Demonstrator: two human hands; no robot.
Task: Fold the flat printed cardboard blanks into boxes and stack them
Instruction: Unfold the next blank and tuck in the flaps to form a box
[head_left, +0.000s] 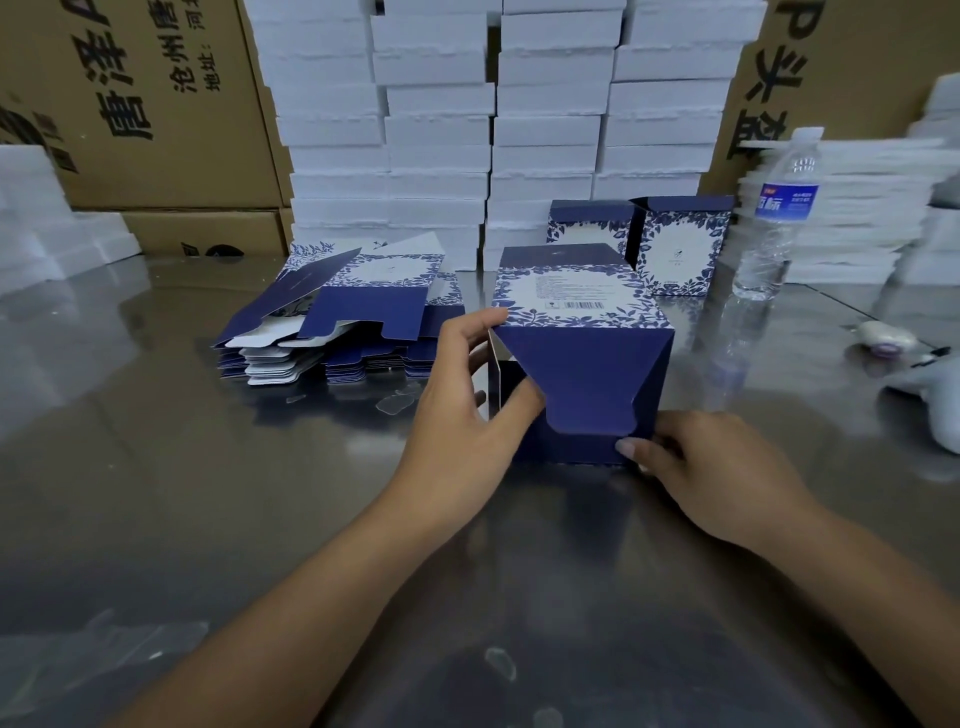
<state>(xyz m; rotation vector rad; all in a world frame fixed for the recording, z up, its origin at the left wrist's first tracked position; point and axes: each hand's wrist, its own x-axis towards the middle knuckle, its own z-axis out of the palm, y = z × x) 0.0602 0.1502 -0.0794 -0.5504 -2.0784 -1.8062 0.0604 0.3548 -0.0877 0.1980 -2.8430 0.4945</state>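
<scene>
A half-formed blue and white box (582, 358) lies on its side on the steel table (218, 493), its dark blue end flaps facing me. My left hand (467, 410) grips its left edge, thumb on the tapered flap, fingers at the upper corner. My right hand (711, 467) pinches the lower right corner, thumb on the bottom flap. A pile of flat printed blanks (343, 317) lies to the left. Two folded boxes (680, 244) stand behind, by the white stacks.
White foam blocks (493, 119) are stacked high at the back, with brown cartons (156, 104) on either side. A water bottle (774, 218) stands at the right, close to the folded boxes. A small white object (883, 335) lies at the far right.
</scene>
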